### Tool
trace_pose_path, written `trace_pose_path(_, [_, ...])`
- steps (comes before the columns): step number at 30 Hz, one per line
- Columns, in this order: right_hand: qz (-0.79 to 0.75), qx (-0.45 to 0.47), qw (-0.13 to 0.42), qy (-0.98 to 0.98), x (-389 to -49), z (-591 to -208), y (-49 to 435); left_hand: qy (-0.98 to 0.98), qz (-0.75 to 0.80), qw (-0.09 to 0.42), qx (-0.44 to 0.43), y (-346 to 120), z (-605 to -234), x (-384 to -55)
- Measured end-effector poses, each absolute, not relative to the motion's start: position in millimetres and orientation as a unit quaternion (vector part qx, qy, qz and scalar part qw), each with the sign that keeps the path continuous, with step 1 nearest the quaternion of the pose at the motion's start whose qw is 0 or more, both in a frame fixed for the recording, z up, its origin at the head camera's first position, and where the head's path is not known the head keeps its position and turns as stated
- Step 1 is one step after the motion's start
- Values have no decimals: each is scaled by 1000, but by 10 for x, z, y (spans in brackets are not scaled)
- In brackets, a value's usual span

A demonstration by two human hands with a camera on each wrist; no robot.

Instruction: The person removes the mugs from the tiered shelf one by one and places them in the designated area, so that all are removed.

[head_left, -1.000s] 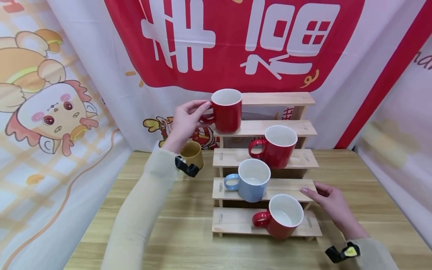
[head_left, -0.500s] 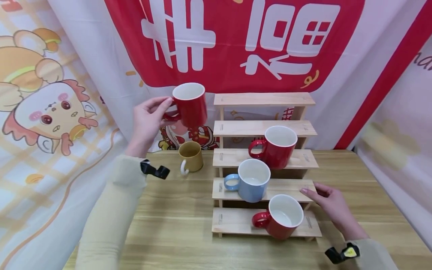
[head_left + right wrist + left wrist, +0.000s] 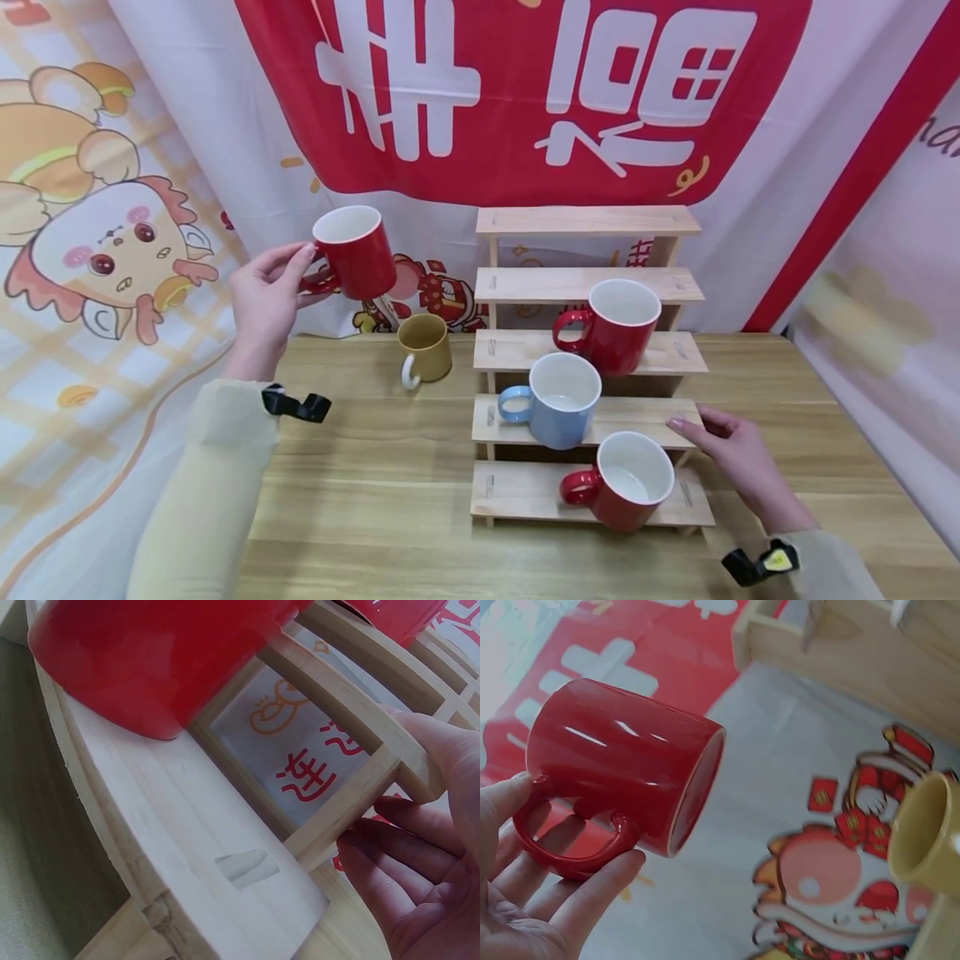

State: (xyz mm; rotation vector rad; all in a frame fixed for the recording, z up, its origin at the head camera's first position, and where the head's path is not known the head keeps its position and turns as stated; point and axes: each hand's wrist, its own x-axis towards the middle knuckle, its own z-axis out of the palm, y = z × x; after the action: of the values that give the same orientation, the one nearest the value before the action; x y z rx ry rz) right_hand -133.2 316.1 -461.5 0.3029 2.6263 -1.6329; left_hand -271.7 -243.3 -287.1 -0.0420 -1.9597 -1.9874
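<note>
My left hand [image 3: 264,300] holds a red mug [image 3: 366,260] by its handle, up in the air left of the wooden tiered rack [image 3: 588,218]. In the left wrist view the mug [image 3: 622,765] is tilted in that view, with thumb and fingers about the handle. My right hand [image 3: 738,454] grips the right end of the rack's second step from the bottom, thumb on top and fingers below. On the rack stand a red mug [image 3: 626,329], a light blue mug [image 3: 562,408] and, on the lowest step, another red mug [image 3: 630,492].
A mustard-yellow mug [image 3: 431,354] with a white handle stands on the wooden table [image 3: 360,500], left of the rack. A printed cloth [image 3: 442,175] hangs close behind, and another [image 3: 97,350] borders the left side.
My left hand has carried the red mug leftward, from beside the rack's upper steps to beyond the yellow mug, and lowered it a little. The right hand stays on the rack.
</note>
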Motion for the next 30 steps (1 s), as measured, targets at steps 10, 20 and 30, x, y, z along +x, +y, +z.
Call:
trace_pose_path(10, [-529, 89, 18, 843, -1343, -4626, 3169, -672, -711, 205, 25, -2636, -3350, -2751])
trace_pose_path(20, [-522, 100, 23, 847, -1330, -4648, 3168, -640, -730, 224, 85, -2772, -3894, -2826])
trace_pose_path(30, [-513, 106, 29, 851, -1330, -4630, 3168, -623, -739, 220, 134, -2768, -4383, -2923])
